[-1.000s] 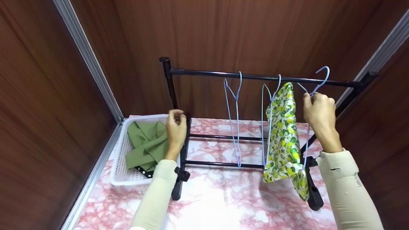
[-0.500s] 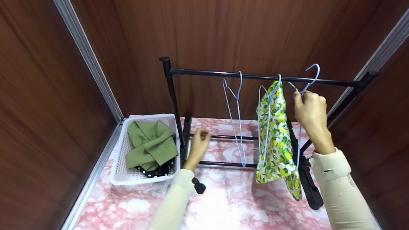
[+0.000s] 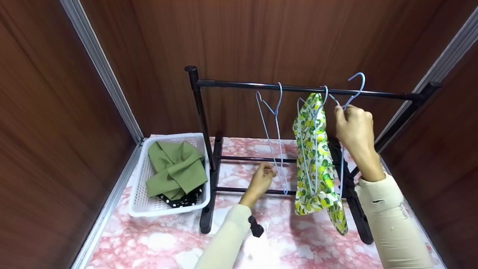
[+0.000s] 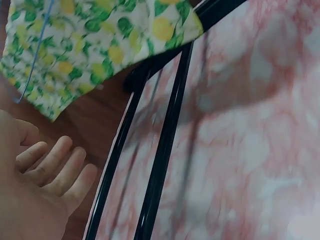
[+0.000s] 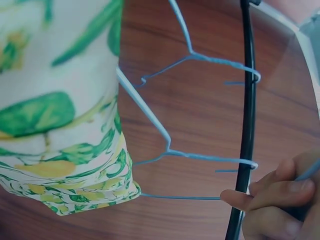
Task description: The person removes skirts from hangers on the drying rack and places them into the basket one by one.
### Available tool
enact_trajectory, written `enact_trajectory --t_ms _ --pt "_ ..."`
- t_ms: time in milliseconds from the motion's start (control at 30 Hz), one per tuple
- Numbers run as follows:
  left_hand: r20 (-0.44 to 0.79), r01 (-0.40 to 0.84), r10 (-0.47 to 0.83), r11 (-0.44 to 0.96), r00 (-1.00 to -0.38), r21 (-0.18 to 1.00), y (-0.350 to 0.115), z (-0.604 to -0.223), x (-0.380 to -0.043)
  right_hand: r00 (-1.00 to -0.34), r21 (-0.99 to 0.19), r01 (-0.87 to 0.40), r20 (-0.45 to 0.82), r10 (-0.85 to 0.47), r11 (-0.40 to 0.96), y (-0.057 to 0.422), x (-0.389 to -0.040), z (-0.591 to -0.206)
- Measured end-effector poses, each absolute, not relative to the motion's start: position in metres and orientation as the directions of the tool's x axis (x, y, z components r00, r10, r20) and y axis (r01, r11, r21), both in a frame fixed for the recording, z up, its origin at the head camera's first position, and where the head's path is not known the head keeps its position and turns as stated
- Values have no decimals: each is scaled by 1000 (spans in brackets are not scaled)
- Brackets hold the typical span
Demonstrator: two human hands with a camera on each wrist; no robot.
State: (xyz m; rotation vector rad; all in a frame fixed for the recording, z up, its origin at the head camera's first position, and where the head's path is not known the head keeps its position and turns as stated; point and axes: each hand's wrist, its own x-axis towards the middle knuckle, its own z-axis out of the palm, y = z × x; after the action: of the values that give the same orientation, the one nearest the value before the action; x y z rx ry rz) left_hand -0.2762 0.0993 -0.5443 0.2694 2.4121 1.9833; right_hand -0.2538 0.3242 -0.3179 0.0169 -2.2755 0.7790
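Note:
My right hand pinches a blue wire hanger at its neck, its hook rising above the rack's rail. Draped over that hanger is a white cloth printed with lemons and green leaves. A second blue hanger hangs on the rail just left of it, overlapping the cloth in the head view. Farther left hangs a bare third hanger. Beside its lower part is my left hand, fingers loosely curled around nothing; the left wrist view shows those fingers below the cloth's corner.
The black rack's top rail runs across, with two lower bars near the pink marbled surface. At left, a white basket contains a green cloth over a black polka-dot one. Brown panels enclose the space.
My left hand has moved right, from beside the basket to near the bare hanger. My right hand has shifted left with its hanger and the lemon-print cloth.

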Motion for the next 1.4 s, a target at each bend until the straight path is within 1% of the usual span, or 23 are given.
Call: enact_trajectory --t_ms 133,300,367,533,600,700,833,1000,1133,1267,1400 --pt "90 124 191 176 -978 977 111 -544 -272 -736 -529 -239 646 203 814 320 -251 -316" --pt "128 179 245 200 -961 963 118 -544 -267 -746 -531 -253 640 187 808 313 -248 -315" --pt "137 189 263 186 -955 964 121 -544 -266 -747 -532 -261 640 181 805 312 -248 -315" --pt "50 65 286 43 -957 997 127 -542 -261 -743 -541 -281 645 176 793 307 -247 -315" --pt "23 28 293 12 -956 1000 129 -541 -259 -742 -547 -289 646 177 786 306 -247 -315" --pt "28 36 303 22 -953 999 131 -541 -259 -747 -566 -295 638 184 770 305 -246 -315" --pt "34 51 289 50 -957 997 133 -539 -259 -764 -601 -303 617 188 740 304 -245 -315" --pt "22 23 256 -2 -966 1000 131 -538 -262 -777 -605 -298 603 181 738 304 -243 -314" --pt "19 15 193 -19 -981 1000 125 -540 -268 -783 -597 -268 593 190 756 305 -243 -315" --pt "-12 -14 139 -16 -990 1000 115 -540 -271 -799 -603 -219 562 214 767 307 -242 -317" --pt "-57 -74 132 -127 -990 989 107 -540 -274 -806 -608 -191 545 230 771 309 -243 -320"
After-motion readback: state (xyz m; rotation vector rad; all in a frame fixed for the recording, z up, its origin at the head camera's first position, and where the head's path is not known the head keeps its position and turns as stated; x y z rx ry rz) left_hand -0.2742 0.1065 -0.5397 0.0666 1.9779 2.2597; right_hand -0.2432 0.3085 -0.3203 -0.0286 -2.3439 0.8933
